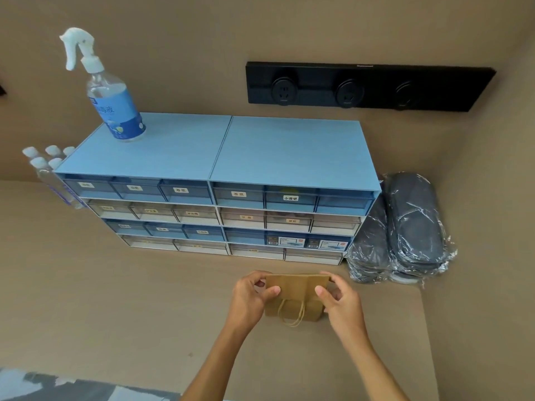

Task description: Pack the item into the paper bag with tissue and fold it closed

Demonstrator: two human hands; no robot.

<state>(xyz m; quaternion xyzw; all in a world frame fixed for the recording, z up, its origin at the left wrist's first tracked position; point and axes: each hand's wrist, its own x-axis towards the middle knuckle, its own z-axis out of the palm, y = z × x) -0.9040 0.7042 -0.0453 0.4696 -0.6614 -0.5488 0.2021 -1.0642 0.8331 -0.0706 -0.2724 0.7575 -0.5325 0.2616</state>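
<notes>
while the paper bag (295, 296) stands on the worktop (115, 299) in front of the blue drawer cabinet (220, 204), its top is folded over. the left hand (250, 296) and the right hand (337, 299) each pinch one end of the fold, thumbs pressed on the front. wrapped dark slippers (405, 227) lie to the right.

head cam | looks forward-down | close over hands, counter (115, 314) | faces wall (202, 39)

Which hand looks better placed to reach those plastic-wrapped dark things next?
Probably the right hand. Both hands pinch the paper bag at its top corners, but the wrapped slippers lie just beyond the bag's right side, while the left hand would have to cross over.
</notes>
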